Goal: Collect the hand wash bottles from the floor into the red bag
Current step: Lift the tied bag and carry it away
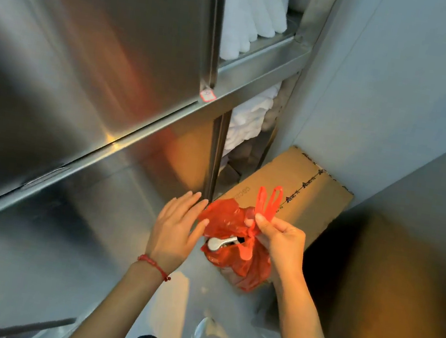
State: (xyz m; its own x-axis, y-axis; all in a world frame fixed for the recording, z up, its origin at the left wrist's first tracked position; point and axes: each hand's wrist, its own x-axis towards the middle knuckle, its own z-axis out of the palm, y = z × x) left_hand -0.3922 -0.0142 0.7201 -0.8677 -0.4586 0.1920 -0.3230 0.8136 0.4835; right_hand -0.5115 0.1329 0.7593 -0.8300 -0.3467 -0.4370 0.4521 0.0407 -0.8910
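From the head view, the red bag (pixel 236 246) was thin, crinkled, translucent plastic, sagging in soft folds and held up off the floor (pixel 184 302) between the two hands. The right hand (pixel 281 245) had its fingers (pixel 262 220) and thumb pinched round the bag's gathered neck, and the two flat loop handles (pixel 269 201) stood up above that grip like ribbons. The left hand (pixel 177 225) was flat and spread, fingers straight and wide, their tips touching the bag's ruffled left edge and gripping nothing. A red cord bracelet (pixel 153 266) with small beads circled the left wrist.

The bag's mouth gaped on the left side, and in it showed the pump head (pixel 219 243) of a hand wash bottle: smooth, silvery, rounded at one end with a tapering spout. The body of that bottle was hidden by the plastic; how many were inside could not be told.

Behind the bag lay a flat brown cardboard sheet (pixel 308 193) with black printed marks. To the left rose a brushed steel cabinet (pixel 87 61), glossy and streaked, and its open shelves held fluffy white folded towels (pixel 247 16). A white shoe (pixel 201 336) showed below.
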